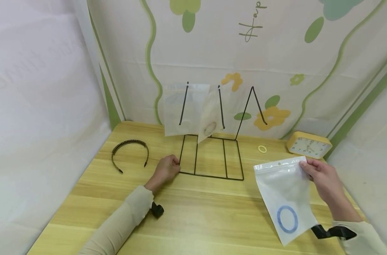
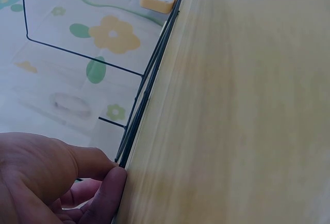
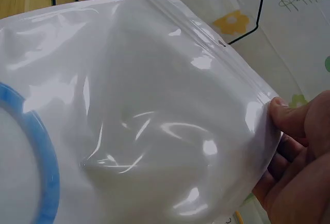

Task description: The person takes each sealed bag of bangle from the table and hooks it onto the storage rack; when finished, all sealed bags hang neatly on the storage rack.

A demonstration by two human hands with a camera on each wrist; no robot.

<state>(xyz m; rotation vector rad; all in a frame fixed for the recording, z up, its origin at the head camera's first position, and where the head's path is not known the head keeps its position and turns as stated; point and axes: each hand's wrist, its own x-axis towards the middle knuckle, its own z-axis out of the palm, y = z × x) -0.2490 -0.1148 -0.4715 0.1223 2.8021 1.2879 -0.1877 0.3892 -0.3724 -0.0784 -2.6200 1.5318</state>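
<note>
My right hand [image 1: 322, 177] pinches the top right corner of a white zip bag [image 1: 282, 187]. A blue ring [image 1: 287, 219] shows through the bag's lower part, and a small hole sits in its top strip. The bag hangs tilted over the table's right side. With thumb and finger, my left hand [image 2: 67, 177] pinches the front left corner of a black wire display rack [image 1: 209, 176]. Three hooks rise at the rack's back. One pale zip bag [image 1: 174, 109] hangs on the left hook, and another bag [image 1: 209, 113] with a brownish ring inside hangs on the middle hook. The right hook holds nothing.
A dark braided headband [image 1: 130, 141] lies left of the rack. To the right are a small yellow ring [image 1: 262, 149] and a yellow-framed clock [image 1: 309, 145]. Behind the wooden table [image 1: 193, 219] hangs a flower-printed cloth [image 1: 203, 49].
</note>
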